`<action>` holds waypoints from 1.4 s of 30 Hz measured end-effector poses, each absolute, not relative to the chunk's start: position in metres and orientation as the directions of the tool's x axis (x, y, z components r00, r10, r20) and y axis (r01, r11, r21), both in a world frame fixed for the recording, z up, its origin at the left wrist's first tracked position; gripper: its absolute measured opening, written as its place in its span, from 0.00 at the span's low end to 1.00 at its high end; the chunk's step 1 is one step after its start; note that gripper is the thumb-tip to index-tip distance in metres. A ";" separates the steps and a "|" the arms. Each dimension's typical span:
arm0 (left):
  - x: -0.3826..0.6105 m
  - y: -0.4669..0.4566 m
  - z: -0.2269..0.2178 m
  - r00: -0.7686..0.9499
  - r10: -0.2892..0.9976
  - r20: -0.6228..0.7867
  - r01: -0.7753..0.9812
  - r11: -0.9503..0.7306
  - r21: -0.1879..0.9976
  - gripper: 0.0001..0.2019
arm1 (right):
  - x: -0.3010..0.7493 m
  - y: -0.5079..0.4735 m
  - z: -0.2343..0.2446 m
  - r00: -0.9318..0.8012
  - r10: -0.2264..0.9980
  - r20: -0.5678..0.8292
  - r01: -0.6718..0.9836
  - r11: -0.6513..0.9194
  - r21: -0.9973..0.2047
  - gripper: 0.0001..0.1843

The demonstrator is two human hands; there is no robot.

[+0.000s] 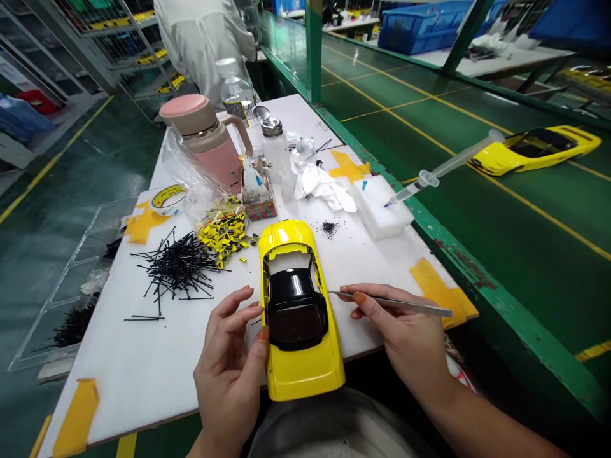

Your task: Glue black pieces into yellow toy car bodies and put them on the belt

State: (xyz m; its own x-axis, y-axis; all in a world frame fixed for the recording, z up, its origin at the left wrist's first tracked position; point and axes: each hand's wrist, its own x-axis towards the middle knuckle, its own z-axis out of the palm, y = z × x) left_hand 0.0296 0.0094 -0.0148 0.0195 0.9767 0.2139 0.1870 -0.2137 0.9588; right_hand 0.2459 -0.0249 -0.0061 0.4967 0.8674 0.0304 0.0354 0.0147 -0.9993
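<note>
Left hand [231,375] — half-curled, fingertips against the side of the yellow model car body [298,375]; right hand [396,324] pinches steel tweezers [391,301], tip just beside the car's roof. Car sits between both hands — black wire pieces [179,267] left of it, white foam block [379,207] beyond it.

Person at the worktop [143,375] here has their left hand [231,375] up against the side of a yellow model car [300,369], fingers [243,306] right by the window opening. Their right hand [396,334] pinches slim steel tweezers [401,301], tip just beside the glossy black roof [294,305]. Off to the left there's a messy pile of black pins [176,270], and past the car a white foam block [379,207] with a syringe [442,172] resting its needle end on it.
</note>
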 end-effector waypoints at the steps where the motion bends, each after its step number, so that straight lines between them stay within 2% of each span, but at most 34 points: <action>1: 0.031 0.009 -0.014 0.014 0.977 0.211 0.188 -0.210 0.960 0.08 | 0.246 -0.025 -0.006 0.494 0.869 0.031 0.038 0.014 -0.999 0.05; 15: 0.033 0.010 -0.013 0.006 0.976 0.218 0.182 -0.216 0.959 0.08 | 0.248 -0.027 -0.011 0.480 0.873 0.083 0.113 0.033 -0.993 0.06; 25: 0.025 0.011 -0.020 0.064 0.969 0.237 0.189 -0.245 0.951 0.10 | 0.248 -0.027 -0.013 0.455 0.885 0.094 0.095 0.056 -0.994 0.07; 42: 0.031 0.010 -0.014 0.005 0.975 0.220 0.180 -0.218 0.959 0.08 | 0.248 -0.028 -0.009 0.450 0.890 0.072 0.082 0.039 -0.996 0.06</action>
State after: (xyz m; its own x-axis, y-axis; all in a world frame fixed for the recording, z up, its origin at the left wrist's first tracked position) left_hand 0.0314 0.0097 -0.0135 0.0051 0.9754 0.2203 0.1800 -0.2176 0.9593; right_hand 0.2483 -0.0280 -0.0090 0.4502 0.8900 0.0719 0.0824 0.0387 -0.9958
